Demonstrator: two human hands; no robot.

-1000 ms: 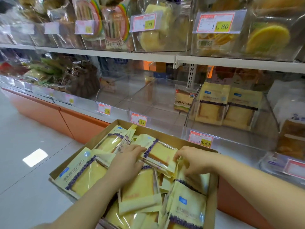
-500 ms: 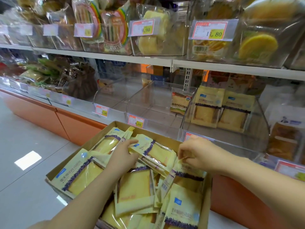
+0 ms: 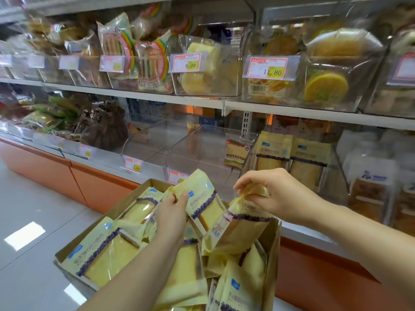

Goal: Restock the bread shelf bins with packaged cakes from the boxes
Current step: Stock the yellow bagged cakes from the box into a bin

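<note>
A cardboard box (image 3: pixel 125 205) full of yellow packaged cakes sits below the lower shelf. My left hand (image 3: pixel 171 212) grips the top edge of one cake pack (image 3: pixel 203 198), lifted and tilted above the box. My right hand (image 3: pixel 276 194) pinches the crumpled top of a second cake pack (image 3: pixel 238 230), which hangs above the box's right side. Behind my right hand is a clear bin (image 3: pixel 336 176) with two of the same yellow packs (image 3: pixel 310 162) standing at its back.
Left of that bin are two clear bins (image 3: pixel 197 149), one with a single different pack (image 3: pixel 235 153) at its back. The upper shelf (image 3: pixel 202 99) carries bins of other breads with price tags. An orange base panel (image 3: pixel 98 187) runs under the shelf; grey floor lies left.
Both hands have risen out of the box, each lifting a cake pack. The view has moved closer to the shelf.
</note>
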